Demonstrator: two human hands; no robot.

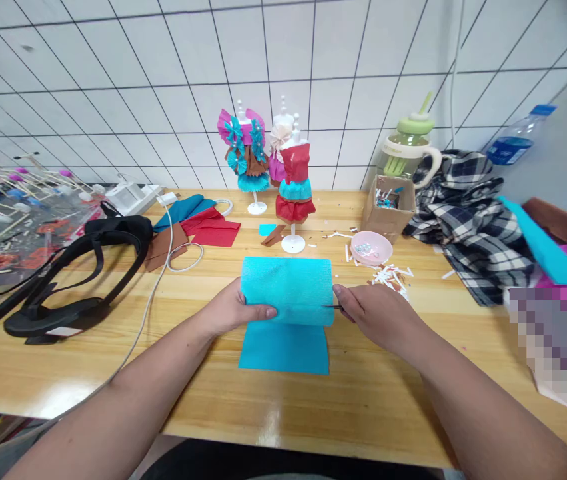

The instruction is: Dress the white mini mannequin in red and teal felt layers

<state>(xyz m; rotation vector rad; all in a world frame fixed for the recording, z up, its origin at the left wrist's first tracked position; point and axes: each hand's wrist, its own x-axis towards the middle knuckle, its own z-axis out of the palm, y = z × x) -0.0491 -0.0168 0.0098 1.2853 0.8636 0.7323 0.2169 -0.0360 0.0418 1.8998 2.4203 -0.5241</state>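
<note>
Turquoise crepe paper (288, 283) is raised above the table, curved over at the top like a roll, its lower part (284, 350) hanging or lying flat below. My left hand (248, 308) grips it at the left edge, thumb across the front and fingers hidden behind. At the right edge, my right hand (370, 310) is closed on what look like scissors; only a thin dark blade (332, 307) shows against the paper, and the handles are hidden. Behind the paper stands a small white dress form (293, 243) in a red and turquoise paper dress.
More dressed forms (246, 150) stand by the tiled wall. A pink bowl (372, 248), paper scraps (392, 277) and a cardboard box (388, 210) are right of centre. Leftward lie folded papers (216, 232), a white cable (150, 300) and a black headset (58, 317). Plaid cloth (473, 220) lies right.
</note>
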